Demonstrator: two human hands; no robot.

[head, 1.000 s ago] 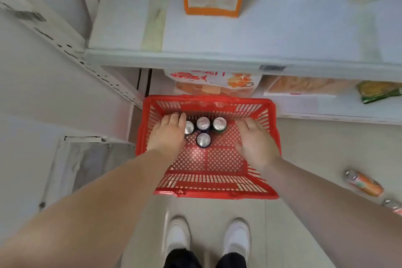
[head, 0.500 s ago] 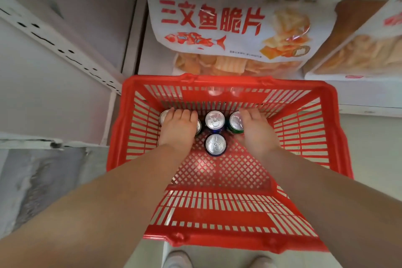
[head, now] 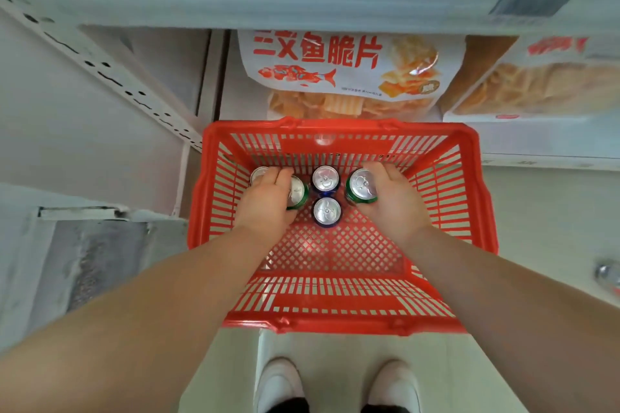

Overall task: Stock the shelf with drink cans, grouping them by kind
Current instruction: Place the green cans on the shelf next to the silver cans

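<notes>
Red basket (head: 476, 198) stands on the floor (head: 543, 218) with five upright cans grouped at its far end. Right hand (head: 392, 201) is clamped round the right green can (head: 360, 186). Left hand (head: 268, 199) lies over the left green can (head: 298, 193) and a half-hidden can (head: 259, 174), grip not determinable; two blue cans (head: 327, 211) stand between the hands.

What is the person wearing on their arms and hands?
Nothing that shows. The left forearm and right forearm are bare, with no sleeves in view. The left hand and right hand have no gloves, rings, watch or bracelets that I can see.
</notes>
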